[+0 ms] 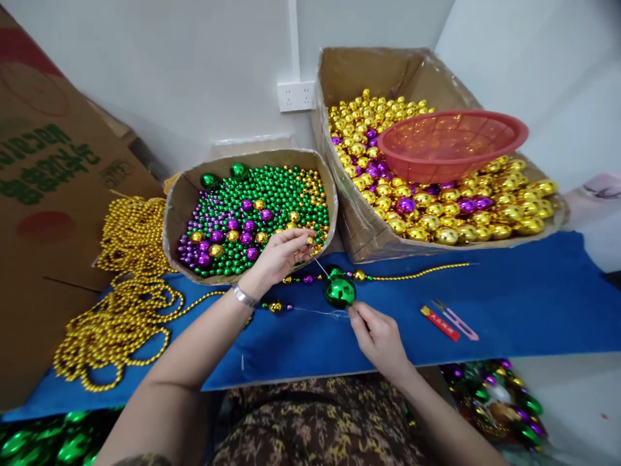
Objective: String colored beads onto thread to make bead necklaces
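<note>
"As the large green ball (339, 291) is our landmark, where are the hands?"

"The right hand (381, 336) is nearer, just below and to the right; its grip is narrow and seems to hold the ball's lower edge. The left hand (291, 249) is above and to the left, pinching a thin pale line (320, 265)."

"And how does this line lie?"

"It slants, quite straight, from the ball's upper left side to the left grip. Whether it is thread or needle, I cannot tell."
</note>
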The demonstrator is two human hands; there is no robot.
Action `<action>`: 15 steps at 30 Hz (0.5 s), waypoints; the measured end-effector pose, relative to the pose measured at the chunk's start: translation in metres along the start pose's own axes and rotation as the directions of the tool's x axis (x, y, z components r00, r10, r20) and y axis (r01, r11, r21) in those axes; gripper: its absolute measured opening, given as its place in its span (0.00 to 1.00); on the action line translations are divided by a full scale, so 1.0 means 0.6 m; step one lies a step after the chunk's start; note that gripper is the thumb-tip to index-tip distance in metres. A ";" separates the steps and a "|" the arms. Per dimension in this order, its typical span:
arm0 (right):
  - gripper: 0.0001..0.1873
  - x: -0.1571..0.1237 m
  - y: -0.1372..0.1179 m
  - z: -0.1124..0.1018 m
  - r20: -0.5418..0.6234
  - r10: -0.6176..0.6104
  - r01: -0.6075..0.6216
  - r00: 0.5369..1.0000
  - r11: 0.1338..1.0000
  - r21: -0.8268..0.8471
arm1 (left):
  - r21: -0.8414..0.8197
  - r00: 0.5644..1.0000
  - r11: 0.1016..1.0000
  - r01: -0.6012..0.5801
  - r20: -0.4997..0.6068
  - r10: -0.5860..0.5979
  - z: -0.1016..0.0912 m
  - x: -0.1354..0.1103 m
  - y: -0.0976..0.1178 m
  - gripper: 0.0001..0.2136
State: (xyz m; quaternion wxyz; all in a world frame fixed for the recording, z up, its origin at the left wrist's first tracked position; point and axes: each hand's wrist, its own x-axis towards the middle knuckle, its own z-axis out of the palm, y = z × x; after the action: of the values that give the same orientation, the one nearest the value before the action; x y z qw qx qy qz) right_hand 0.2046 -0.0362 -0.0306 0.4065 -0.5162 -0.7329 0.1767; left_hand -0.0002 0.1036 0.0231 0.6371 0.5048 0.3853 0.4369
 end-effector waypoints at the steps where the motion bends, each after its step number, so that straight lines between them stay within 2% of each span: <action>1: 0.13 0.001 -0.001 0.000 -0.003 -0.005 0.005 1.000 1.000 0.001 | -0.122 0.999 0.992 0.043 0.010 -0.042 0.000 -0.017 0.000 0.10; 3: 0.12 0.004 -0.003 0.003 0.002 -0.017 0.017 1.000 1.000 -0.001 | -0.249 0.996 0.964 0.092 0.004 -0.094 0.000 -0.043 -0.003 0.11; 6: 0.12 0.005 -0.006 0.008 0.020 -0.045 0.046 0.999 0.999 -0.007 | -0.310 0.993 0.946 0.095 -0.040 -0.113 0.002 -0.064 -0.011 0.11; 15: 0.11 -0.002 -0.002 0.014 0.044 -0.045 0.047 0.998 0.998 -0.036 | -0.316 0.991 0.947 0.054 -0.102 -0.090 0.010 -0.077 -0.020 0.12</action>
State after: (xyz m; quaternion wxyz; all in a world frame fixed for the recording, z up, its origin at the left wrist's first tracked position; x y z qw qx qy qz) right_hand 0.1978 -0.0365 -0.0353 0.3849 -0.5029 -0.7562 0.1646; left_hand -0.0076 0.0568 0.0150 0.7010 0.3571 0.3658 0.4972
